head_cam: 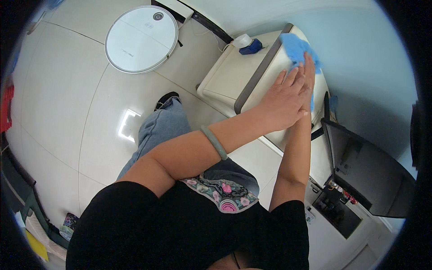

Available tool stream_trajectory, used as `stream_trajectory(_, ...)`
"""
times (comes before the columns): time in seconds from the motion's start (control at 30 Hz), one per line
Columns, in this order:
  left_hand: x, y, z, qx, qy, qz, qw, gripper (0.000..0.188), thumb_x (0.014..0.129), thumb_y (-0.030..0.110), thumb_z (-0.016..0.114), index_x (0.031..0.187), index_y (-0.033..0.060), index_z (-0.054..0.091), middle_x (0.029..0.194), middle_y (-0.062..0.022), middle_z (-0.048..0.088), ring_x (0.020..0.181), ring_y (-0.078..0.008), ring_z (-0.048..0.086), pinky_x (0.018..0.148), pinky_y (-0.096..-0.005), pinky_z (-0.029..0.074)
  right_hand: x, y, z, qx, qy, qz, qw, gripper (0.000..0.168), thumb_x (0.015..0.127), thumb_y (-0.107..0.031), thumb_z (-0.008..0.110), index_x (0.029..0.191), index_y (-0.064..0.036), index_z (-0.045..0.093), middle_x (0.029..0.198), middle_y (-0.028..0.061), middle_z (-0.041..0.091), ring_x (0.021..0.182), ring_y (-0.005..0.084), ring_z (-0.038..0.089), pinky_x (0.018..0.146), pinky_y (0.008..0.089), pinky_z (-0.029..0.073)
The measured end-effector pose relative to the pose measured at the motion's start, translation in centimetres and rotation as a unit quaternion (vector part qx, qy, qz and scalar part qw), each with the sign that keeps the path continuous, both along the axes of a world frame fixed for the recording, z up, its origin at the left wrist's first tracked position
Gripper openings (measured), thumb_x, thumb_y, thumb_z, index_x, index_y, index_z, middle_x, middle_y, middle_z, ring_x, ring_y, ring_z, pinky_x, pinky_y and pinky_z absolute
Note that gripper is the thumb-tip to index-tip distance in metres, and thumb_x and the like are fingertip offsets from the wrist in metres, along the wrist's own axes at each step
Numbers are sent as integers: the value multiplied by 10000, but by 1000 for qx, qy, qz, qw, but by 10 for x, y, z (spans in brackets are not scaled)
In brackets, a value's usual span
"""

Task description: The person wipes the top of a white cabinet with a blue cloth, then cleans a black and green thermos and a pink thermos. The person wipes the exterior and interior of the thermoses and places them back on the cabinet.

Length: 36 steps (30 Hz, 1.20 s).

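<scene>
A blue cloth [297, 50] lies over the upper face of a cream cabinet-like unit with grey trim [260, 77]. My right hand [307, 77] holds the cloth flat against that surface, its fingers stretched out; part of the cloth shows beyond its far side. Across the back of the right hand rests my left hand [285, 98], fingers somewhat spread and holding nothing. A jade-coloured bangle [213, 142] circles my left forearm. On the lower ledge of the unit, left of the cloth, sit a white round-topped item [242, 41] and a dark blue item [250, 47].
A white robot vacuum [141, 39] is on the tiled floor at the upper left. A black flat screen [368, 168] stands right of my arms, near the pale blue wall [364, 67]. A thin cable runs behind the unit. Something red [6, 108] is at the far left edge.
</scene>
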<state>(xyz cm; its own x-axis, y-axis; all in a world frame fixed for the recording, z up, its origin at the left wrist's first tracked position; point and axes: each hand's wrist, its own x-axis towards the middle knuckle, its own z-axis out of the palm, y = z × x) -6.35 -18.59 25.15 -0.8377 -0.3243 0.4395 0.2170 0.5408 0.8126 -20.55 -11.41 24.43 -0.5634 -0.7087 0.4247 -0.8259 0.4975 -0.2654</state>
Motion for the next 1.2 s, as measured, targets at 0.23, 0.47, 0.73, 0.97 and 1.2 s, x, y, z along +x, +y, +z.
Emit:
stream_trajectory(0.23, -2, -2, -6, -14, -44, -38, 998, 559, 854, 356, 568, 1299, 33, 466, 1352, -213, 401, 1331, -398, 252, 1096, -534, 170, 51, 73, -8, 131, 10, -114, 985, 505, 932, -238, 472, 1361, 6, 362, 1403, 234, 364, 1300, 388, 334, 1066, 439, 272)
stream_trajectory(0.47, -5, 4, -5, 13, -16, -24, 999, 549, 798, 356, 628, 1236, 40, 535, 1332, -193, 428, 1326, -383, 265, 1100, -525, 161, 111, 44, -1, 216, -90, -88, 968, 560, 930, -256, 481, 1407, -31, 294, 1469, 187, 275, 1348, 327, 281, 1103, 382, 221)
stream_trajectory(0.73, 5, -1, 4, -5, 9, 9, 1000, 559, 779, 338, 647, 1221, 14, 532, 1329, -189, 417, 1307, -378, 286, 1091, -512, 193, -19, -31, -13, 56, 23, 29, 998, 484, 958, -347, 389, 1312, -25, 467, 1375, 222, 415, 1286, 404, 356, 1078, 452, 268)
stream_trajectory(0.97, 6, -1, 0, -5, -28, -1, 1000, 589, 813, 346, 614, 1275, 11, 468, 1343, -225, 395, 1306, -409, 281, 1080, -522, 211, -26, 37, -21, 44, -9, -174, 984, 429, 927, -253, 442, 1273, -6, 499, 1302, 223, 487, 1208, 369, 455, 1026, 416, 343)
stream_trajectory(1.2, -1, -15, 6, 62, 12, 16, 998, 598, 824, 339, 608, 1279, -16, 452, 1359, -241, 369, 1321, -410, 262, 1079, -514, 222, 15, -6, 21, -63, -203, -119, 970, 258, 903, -186, 522, 1079, -13, 597, 943, 120, 617, 850, 230, 577, 766, 323, 457)
